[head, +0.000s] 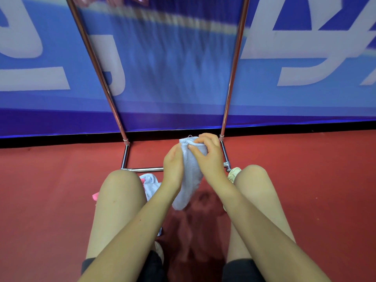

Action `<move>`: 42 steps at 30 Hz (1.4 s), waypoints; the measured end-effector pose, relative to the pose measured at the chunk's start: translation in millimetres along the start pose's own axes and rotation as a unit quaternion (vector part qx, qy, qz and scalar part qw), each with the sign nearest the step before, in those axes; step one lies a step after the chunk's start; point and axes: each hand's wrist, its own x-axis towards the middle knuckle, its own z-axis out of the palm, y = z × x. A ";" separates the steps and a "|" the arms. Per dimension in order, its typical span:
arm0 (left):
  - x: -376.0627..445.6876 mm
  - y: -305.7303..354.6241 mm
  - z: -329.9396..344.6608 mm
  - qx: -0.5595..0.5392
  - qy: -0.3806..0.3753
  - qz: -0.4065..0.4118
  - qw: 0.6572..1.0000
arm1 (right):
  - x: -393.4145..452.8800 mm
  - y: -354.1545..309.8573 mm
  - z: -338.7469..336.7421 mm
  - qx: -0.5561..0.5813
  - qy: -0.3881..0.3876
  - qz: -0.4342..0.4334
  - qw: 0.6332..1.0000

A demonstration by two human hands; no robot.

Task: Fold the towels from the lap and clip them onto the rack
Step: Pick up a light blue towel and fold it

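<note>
Both hands gripping one pale blue towel [190,176] before the rack [146,169].

Left hand [173,165] and right hand [209,157] pinch its top edge; soft, light, limp; best held at corners.

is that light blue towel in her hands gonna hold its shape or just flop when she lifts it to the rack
Likely floppy: the light blue towel droops limp below the left hand and right hand gripping its top. It probably weighs little, since fingers alone pinch it up. Its folds may slip open unless held.
</note>
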 end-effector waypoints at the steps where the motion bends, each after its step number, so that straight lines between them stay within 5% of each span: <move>1: -0.5 2.5 3.3 0.006 -0.010 -0.004 1.000 | 0.7 -0.2 -0.4 0.000 0.001 0.015 1.000; 16: 17.0 -0.7 -23.4 0.007 0.031 -0.008 0.999 | 3.8 0.0 1.5 0.157 -0.096 0.157 0.970; 26: 11.7 3.7 -37.1 0.112 -0.006 0.110 0.988 | 0.8 -12.2 -1.6 0.179 -0.094 0.140 0.969; 35: -3.4 -2.4 -30.1 0.000 -0.107 -0.109 0.988 | 3.8 -12.2 -6.7 0.225 -0.061 0.161 0.959; 42: 0.1 3.4 -26.0 -0.105 0.003 -0.099 0.990 | -6.7 -7.9 1.4 0.212 -0.079 0.200 0.953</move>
